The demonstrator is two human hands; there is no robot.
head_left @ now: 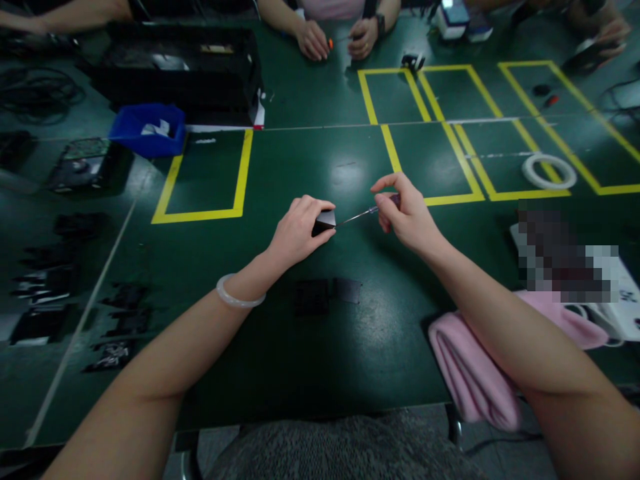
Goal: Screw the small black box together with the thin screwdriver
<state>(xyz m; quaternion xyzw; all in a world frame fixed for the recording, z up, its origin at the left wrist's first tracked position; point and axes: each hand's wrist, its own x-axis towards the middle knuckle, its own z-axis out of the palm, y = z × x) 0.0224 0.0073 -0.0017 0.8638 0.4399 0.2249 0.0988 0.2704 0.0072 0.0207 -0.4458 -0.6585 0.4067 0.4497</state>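
Near the middle of the green table, my left hand (303, 230) is closed around a small black box-shaped part (326, 220), steadying it on or just above the surface; fingers cover much of it. My right hand (403, 207) grips the handle of a screwdriver (361, 215), its thin metal shaft pointing left. The tip meets the lower right edge of the black part. Closer to me lie a flat square black piece (311, 297) and a smaller dark grey flat piece (347, 291), side by side.
A blue bin (149, 130) stands before a large black housing (185, 70). Several black parts (120, 320) lie at left. A roll of white tape (549, 171) and a pink cloth (475, 367) are at right. Across the table, another person's hands (315, 40) hold something small.
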